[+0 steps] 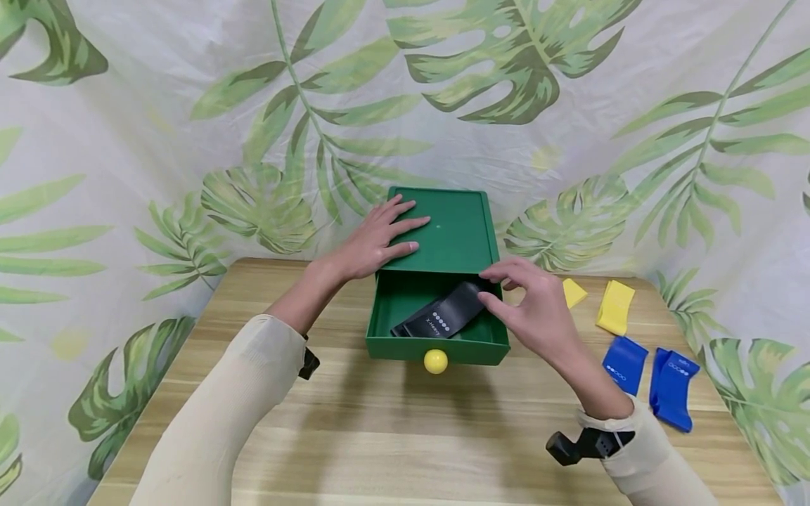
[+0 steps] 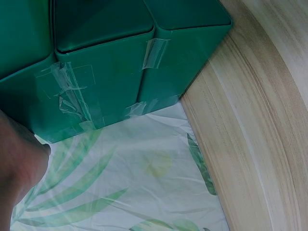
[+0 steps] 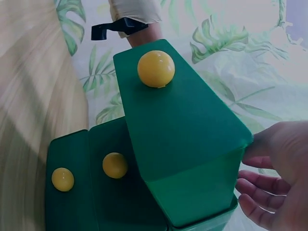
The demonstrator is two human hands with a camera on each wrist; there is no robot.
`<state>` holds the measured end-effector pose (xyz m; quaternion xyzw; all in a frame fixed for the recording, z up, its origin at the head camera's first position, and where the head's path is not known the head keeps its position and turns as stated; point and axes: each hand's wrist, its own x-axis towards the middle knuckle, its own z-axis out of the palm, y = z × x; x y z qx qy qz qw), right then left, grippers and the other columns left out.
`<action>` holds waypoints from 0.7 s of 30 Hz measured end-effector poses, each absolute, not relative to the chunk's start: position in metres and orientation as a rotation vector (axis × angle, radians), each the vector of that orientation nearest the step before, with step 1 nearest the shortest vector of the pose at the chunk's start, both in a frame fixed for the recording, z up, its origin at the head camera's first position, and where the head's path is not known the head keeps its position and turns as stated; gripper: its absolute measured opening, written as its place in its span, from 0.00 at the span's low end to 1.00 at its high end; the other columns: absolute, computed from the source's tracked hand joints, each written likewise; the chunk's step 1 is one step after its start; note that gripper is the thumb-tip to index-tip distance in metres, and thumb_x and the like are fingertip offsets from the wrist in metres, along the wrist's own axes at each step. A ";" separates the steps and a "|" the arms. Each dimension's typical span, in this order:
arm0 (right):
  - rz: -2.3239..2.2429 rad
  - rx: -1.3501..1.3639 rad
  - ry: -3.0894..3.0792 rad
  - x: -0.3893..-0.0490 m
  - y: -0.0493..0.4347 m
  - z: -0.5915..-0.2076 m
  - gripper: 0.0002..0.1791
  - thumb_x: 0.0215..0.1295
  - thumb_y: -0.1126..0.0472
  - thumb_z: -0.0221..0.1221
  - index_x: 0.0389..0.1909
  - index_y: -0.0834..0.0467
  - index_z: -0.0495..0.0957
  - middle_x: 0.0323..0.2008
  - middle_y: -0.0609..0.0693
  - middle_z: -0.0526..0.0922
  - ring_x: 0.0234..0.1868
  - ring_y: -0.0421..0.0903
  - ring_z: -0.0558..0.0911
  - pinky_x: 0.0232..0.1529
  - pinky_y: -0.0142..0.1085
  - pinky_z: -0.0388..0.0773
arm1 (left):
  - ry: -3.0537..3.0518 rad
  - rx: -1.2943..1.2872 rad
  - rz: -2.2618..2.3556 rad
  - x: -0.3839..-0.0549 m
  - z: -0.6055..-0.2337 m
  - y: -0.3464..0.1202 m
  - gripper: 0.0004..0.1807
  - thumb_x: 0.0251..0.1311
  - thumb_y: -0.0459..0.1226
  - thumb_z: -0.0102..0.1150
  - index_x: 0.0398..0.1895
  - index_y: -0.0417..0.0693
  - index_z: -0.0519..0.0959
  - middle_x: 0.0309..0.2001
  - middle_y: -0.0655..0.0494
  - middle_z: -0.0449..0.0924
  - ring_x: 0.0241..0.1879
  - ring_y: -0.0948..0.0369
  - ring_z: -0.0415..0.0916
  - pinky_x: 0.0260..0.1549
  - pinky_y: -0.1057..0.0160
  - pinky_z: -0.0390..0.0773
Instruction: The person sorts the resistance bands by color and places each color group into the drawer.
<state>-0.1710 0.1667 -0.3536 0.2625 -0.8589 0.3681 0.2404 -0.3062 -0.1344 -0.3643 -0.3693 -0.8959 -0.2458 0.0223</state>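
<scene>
A green drawer cabinet point(image 1: 455, 235) stands on the table with its top drawer point(image 1: 389, 309) pulled out. In that drawer lie black exercise bands point(image 1: 446, 313) marked X-Heavy. My left hand point(image 1: 373, 242) rests on the cabinet top with fingers spread. My right hand point(image 1: 538, 306) is at the drawer's right rim, thumb and index finger apart, the thumb tip close to the bands' upper end. The right wrist view shows its fingers point(image 3: 262, 185) loosely bent beside the drawer's outer wall, with the thumb partly hidden. A yellow ball knob point(image 1: 435, 361) sits on the drawer front.
Yellow bands point(image 1: 615, 307) and blue bands point(image 1: 673, 386) lie on the table point(image 1: 380, 436) to the right. Two more drawers with yellow knobs point(image 3: 115, 165) sit below the open one. A leaf-patterned cloth point(image 1: 354, 105) hangs behind the cabinet.
</scene>
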 end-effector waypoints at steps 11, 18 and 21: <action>1.304 0.706 -2.300 -0.152 0.177 -0.350 0.16 0.60 0.73 0.74 0.48 0.61 0.89 0.44 0.54 0.89 0.41 0.49 0.86 0.43 0.27 0.83 | -2.777 -1.150 -0.755 -0.307 -0.364 -0.135 0.32 0.82 0.51 0.49 0.83 0.56 0.64 0.86 0.44 0.47 0.86 0.48 0.29 0.81 0.41 0.32; 1.404 0.792 -2.254 -0.130 0.174 -0.343 0.19 0.58 0.77 0.73 0.50 0.62 0.88 0.46 0.53 0.88 0.42 0.46 0.86 0.42 0.30 0.85 | -2.782 -1.148 -0.760 -0.306 -0.363 -0.135 0.31 0.82 0.51 0.49 0.84 0.57 0.64 0.86 0.45 0.46 0.86 0.49 0.29 0.81 0.42 0.32; 1.432 0.846 -2.249 -0.120 0.170 -0.340 0.21 0.57 0.79 0.73 0.51 0.62 0.87 0.46 0.51 0.88 0.42 0.46 0.86 0.41 0.31 0.85 | -2.784 -1.147 -0.754 -0.306 -0.363 -0.135 0.32 0.82 0.51 0.49 0.84 0.57 0.64 0.86 0.45 0.46 0.86 0.49 0.29 0.81 0.41 0.32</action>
